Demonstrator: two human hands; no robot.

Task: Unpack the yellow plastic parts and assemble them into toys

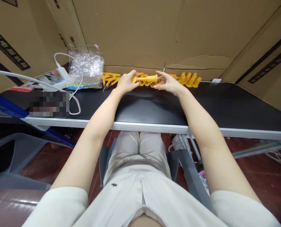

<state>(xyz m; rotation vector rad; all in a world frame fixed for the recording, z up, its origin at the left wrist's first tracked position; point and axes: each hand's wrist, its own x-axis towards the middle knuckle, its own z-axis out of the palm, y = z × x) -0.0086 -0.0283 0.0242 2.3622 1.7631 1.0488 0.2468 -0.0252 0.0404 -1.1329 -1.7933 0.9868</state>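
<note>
A yellow plastic corkscrew (pixel 148 78) lies sideways between my hands, above the far part of the black table. My left hand (pixel 126 83) is closed in a pinch around its left end. At the flared right end, the fingers of my right hand (pixel 169 83) are spread apart; whether they touch the rim I cannot tell. To the left of my hands lie several yellow handles (pixel 110 78) with thin metal spirals. A row of yellow tubes (pixel 189 79) stretches to the right, partly hidden by my right hand, and more yellow tubes (pixel 146 83) sit just behind the held piece.
Cardboard (pixel 140 34) walls the table's far side. Clear plastic wrapping (pixel 87 66) and a white cable (pixel 77 102) with a charger (pixel 63 73) are at the left. The table's pale metal edge (pixel 152 128) runs under my forearms. A small white object (pixel 216 80) stands at the back right.
</note>
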